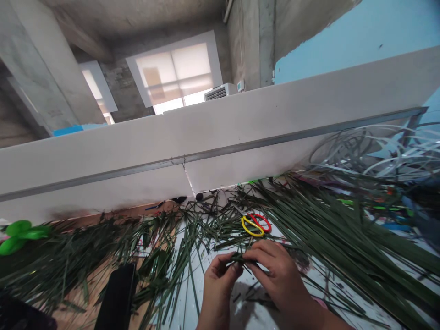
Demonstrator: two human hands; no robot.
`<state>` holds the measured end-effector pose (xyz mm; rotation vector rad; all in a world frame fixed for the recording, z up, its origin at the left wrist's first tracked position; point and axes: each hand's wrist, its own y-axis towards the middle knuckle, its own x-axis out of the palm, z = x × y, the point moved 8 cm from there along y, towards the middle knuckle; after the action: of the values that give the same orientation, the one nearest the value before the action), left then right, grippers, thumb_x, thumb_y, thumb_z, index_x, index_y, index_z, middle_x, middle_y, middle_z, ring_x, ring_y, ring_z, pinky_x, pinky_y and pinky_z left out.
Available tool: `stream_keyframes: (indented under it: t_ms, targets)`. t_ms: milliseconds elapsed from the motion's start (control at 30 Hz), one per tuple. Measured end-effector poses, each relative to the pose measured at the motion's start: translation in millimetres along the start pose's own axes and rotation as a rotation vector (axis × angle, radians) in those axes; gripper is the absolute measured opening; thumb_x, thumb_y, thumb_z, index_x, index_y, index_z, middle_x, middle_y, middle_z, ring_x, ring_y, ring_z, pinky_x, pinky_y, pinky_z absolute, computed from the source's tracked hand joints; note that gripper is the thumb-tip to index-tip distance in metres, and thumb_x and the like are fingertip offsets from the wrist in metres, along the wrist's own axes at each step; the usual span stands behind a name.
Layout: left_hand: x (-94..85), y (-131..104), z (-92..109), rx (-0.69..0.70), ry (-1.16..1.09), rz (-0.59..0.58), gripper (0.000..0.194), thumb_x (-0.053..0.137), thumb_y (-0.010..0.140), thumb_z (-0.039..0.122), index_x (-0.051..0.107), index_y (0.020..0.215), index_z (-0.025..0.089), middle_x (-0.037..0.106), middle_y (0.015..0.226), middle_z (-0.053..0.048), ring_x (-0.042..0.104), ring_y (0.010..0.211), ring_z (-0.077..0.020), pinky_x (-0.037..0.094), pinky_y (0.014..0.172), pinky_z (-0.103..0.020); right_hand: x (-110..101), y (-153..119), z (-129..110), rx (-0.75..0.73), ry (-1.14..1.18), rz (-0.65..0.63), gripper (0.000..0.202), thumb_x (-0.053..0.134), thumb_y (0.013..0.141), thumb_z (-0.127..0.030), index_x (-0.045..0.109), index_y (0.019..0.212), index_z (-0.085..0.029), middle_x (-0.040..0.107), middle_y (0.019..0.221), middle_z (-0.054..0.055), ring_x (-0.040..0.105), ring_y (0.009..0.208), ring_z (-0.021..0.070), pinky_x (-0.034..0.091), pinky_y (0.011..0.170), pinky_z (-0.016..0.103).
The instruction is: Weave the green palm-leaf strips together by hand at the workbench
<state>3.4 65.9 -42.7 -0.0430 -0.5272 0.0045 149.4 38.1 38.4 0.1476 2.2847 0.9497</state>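
Observation:
Between my two hands is a small piece of folded green leaf strip (237, 258), partly covered by the fingers. My left hand (220, 279) pinches its left side with thumb and forefinger. From the right, my right hand (271, 266) grips the same piece with closed fingers. Just beyond my hands lie scissors (253, 225) with one yellow and one red handle loop, resting on leaf scraps. Long green leaf strips (330, 229) spread out to the right of my right hand. Exactly how the held strip is folded or woven is too small to make out.
Cut leaf scraps (103, 243) cover the left side of the table. A dark flat phone-like object (117, 298) lies at lower left, with green balloons (22, 231) farther left. Coiled pale strips (371, 146) pile at the right. A white partition (206, 169) closes off the back.

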Motion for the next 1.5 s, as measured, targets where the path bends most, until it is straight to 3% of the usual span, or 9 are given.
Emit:
stream_keyframes:
  t_ms: [333,433,600,767,900,1067,1333,1500]
  targets:
    - [0.8,0,-5,-0.031,-0.014,-0.007,0.032,0.093,0.056,0.029,0.076,0.078,0.014,0.075,0.081,-0.007,0.065,0.077,-0.0168,0.05,0.077,-0.027,1,-4,0,0.014,0.017,0.01,0.014,0.066,0.084,-0.008,0.07,0.083,-0.022,0.069,0.083,0.002,0.063,0.08,0.0219,0.043,0.074,0.035]
    - [-1.0,4,-3,-0.023,-0.058,0.006,0.034,0.095,0.052,0.029,0.075,0.076,0.014,0.075,0.078,-0.006,0.066,0.073,-0.0157,0.052,0.074,-0.026,2,-1,2,0.029,0.009,-0.018,0.015,0.068,0.084,-0.012,0.072,0.09,-0.025,0.07,0.09,0.002,0.063,0.086,0.0236,0.043,0.079,0.038]
    - [-16.1,11,9,-0.019,-0.105,0.12,0.036,0.095,0.052,0.026,0.074,0.079,0.016,0.074,0.085,-0.005,0.068,0.078,-0.0169,0.054,0.074,-0.027,-10,12,8,0.057,0.023,-0.022,0.034,0.074,0.079,-0.018,0.068,0.11,-0.029,0.07,0.108,0.004,0.061,0.103,0.0275,0.041,0.092,0.043]
    - [-24.8,15,17,-0.018,-0.117,0.176,0.044,0.096,0.049,0.027,0.073,0.084,0.015,0.075,0.089,-0.007,0.07,0.082,-0.0201,0.055,0.073,-0.029,-17,22,23,0.159,0.137,-0.045,0.028,0.07,0.079,-0.024,0.07,0.107,-0.028,0.07,0.11,0.005,0.06,0.108,0.0279,0.042,0.095,0.042]
    - [-29.1,17,20,-0.011,-0.151,0.201,0.044,0.096,0.049,0.028,0.072,0.084,0.017,0.075,0.089,-0.005,0.071,0.083,-0.02,0.056,0.075,-0.03,-2,19,41,0.347,0.325,-0.15,0.033,0.065,0.078,-0.029,0.069,0.109,-0.021,0.07,0.11,0.009,0.063,0.098,0.0271,0.047,0.087,0.039]
    - [-30.8,17,25,0.008,-0.128,0.197,0.04,0.093,0.056,0.029,0.072,0.087,0.017,0.074,0.093,-0.005,0.069,0.087,-0.0192,0.055,0.077,-0.03,28,4,56,0.557,0.513,-0.326,0.032,0.067,0.073,-0.031,0.073,0.1,-0.017,0.074,0.088,0.007,0.065,0.083,0.0255,0.048,0.074,0.035]
    - [-28.9,17,26,0.014,-0.11,0.168,0.036,0.091,0.058,0.031,0.073,0.085,0.016,0.073,0.089,-0.005,0.067,0.082,-0.0168,0.052,0.072,-0.026,39,-6,59,0.506,0.416,-0.306,0.013,0.066,0.066,-0.014,0.074,0.072,-0.022,0.069,0.069,0.0,0.061,0.069,0.0194,0.043,0.065,0.03]
    - [-27.8,16,27,0.014,-0.131,0.173,0.036,0.092,0.056,0.03,0.073,0.083,0.016,0.072,0.088,-0.006,0.067,0.079,-0.0168,0.052,0.07,-0.026,58,-17,64,0.585,0.593,-0.378,0.009,0.066,0.063,-0.011,0.07,0.066,-0.019,0.065,0.062,-0.002,0.056,0.06,0.0145,0.039,0.056,0.024]
